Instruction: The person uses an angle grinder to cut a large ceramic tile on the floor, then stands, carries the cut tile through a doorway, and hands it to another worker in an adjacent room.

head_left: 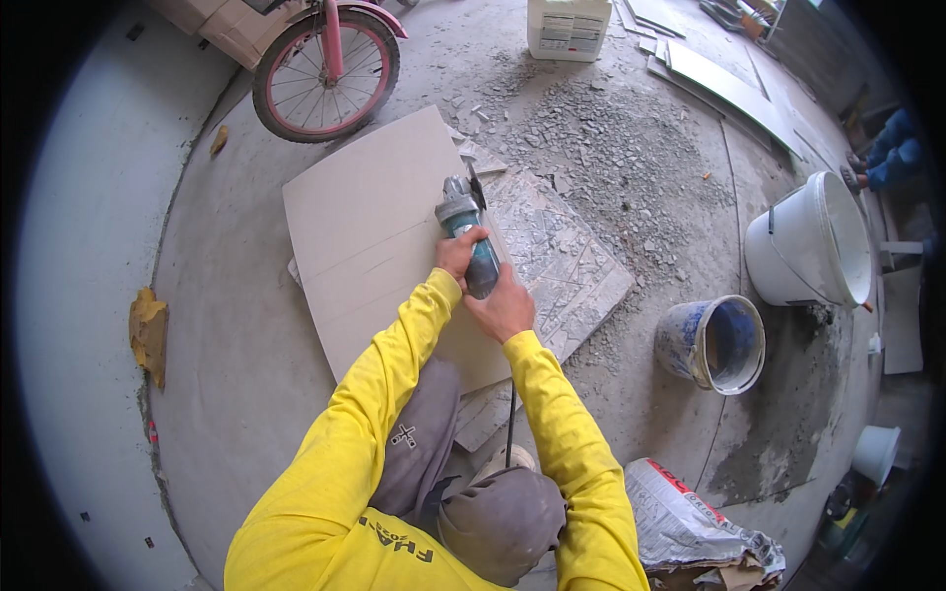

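Note:
A teal and silver angle grinder [471, 236] is held with its disc at the right edge of a large beige tile [350, 207]. My left hand [455, 256] wraps round the upper body of the grinder, and my right hand [503, 305] grips its rear end, from which a black cord runs down. Under the beige tile lies a scuffed, chipped board [581, 276] that sticks out to the right. Whether the disc touches the tile I cannot tell.
A pink bicycle [330, 74] and white jerrycan [568, 30] stand behind, beside grey rubble [631, 158] and stacked tiles [724, 94]. At right are a white bucket [788, 251], stained bucket [680, 340] and torn sack [690, 522]. Another person's legs [892, 158] show far right; a wall [89, 295] runs left.

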